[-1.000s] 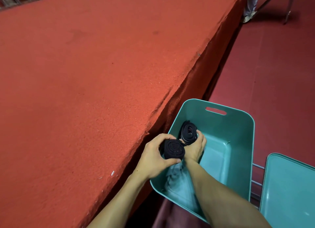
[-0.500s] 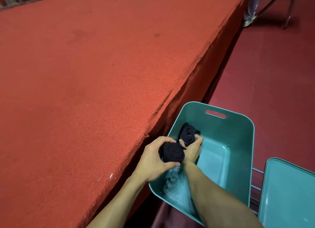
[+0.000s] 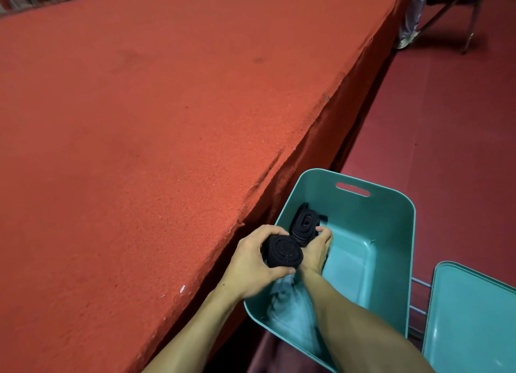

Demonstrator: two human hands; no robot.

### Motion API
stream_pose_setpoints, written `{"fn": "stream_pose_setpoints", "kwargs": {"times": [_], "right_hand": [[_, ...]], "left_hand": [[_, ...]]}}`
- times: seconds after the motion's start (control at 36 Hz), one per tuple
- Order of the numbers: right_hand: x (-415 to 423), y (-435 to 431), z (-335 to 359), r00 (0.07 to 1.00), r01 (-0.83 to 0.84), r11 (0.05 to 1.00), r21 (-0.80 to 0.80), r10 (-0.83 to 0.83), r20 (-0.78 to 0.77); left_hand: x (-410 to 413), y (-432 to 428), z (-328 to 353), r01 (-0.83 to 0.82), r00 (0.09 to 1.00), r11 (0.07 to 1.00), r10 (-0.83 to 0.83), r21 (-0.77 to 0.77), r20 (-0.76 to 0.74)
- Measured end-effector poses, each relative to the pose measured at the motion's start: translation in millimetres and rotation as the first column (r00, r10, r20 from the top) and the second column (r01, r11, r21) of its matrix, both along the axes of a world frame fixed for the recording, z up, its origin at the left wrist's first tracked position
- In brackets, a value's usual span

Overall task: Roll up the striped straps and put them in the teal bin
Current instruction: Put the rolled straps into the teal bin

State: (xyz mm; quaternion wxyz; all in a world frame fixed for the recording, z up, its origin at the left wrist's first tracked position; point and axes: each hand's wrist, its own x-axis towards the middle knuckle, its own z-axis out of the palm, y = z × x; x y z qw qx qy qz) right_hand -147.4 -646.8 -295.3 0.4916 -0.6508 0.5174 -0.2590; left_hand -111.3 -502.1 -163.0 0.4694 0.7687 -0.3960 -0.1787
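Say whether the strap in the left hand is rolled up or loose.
Rolled up: the dark strap shows a tight spiral end in the left hand.

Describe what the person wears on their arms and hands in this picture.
Left forearm and right forearm are bare, with no sleeves in view. Left hand and right hand are ungloved; no watch, bracelet or ring is visible.

Both rolled straps (image 3: 284, 251) look solid black, the bin (image 3: 391, 233) is teal with a pale grey cloth (image 3: 290, 314) inside, the counter (image 3: 139, 121) is orange-red and the floor (image 3: 446, 135) a darker maroon.
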Motion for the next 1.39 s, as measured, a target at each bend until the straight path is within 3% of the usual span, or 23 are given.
{"fn": "stream_pose_setpoints", "kwargs": {"times": [0.19,0.58,1.06,1.22,1.39], "right_hand": [[-0.9,-2.3,-3.2,1.000,-0.019,0.999,-0.047,0.018,-0.023],[-32.2,-24.8,10.0,0.976,-0.206,0.978,0.025,0.207,-0.060],[-48.3,-25.7,36.1,0.974,-0.206,0.977,0.064,0.210,-0.082],[-52.7,-22.3,68.1,0.972,-0.234,0.972,-0.003,0.234,0.030],[-68.6,-19.3,106.9,0.858,-0.432,0.895,0.107,0.372,0.354]], "left_hand": [[0.5,0.0,-0.9,0.003,1.000,1.000,-0.003,-0.006,0.010],[-0.3,-0.8,5.3,0.034,0.994,0.998,-0.039,0.052,0.103],[0.7,-5.2,3.4,0.071,0.987,0.995,-0.080,0.073,0.141],[-0.9,-6.9,2.7,0.066,0.988,0.994,-0.077,0.087,0.134],[0.9,-6.3,2.9,0.071,0.985,0.994,-0.083,0.079,0.149]]}}
